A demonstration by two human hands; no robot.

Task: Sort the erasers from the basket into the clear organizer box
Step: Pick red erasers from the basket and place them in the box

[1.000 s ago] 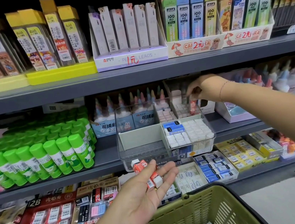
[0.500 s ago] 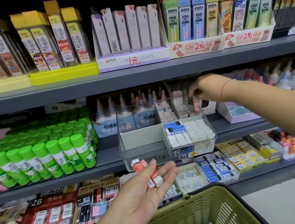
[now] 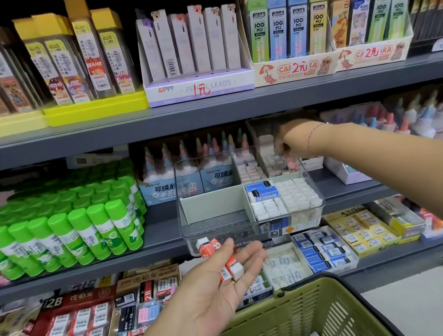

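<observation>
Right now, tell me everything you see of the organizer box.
The box is clear plastic with rounded corners, upright on the shelf. Pale green dividers split it into compartments. Front right holds white erasers and two blue-sleeved ones; back right holds small pale erasers; front left shows its dotted floor. The right hand reaches into the back right.

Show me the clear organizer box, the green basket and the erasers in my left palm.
clear organizer box (image 3: pixel 216 224), head view, bare floor, front left compartment
green basket (image 3: pixel 289 324), head view, slatted inner wall
red-sleeved erasers (image 3: pixel 235 271), head view, white end of the nearer one
</observation>
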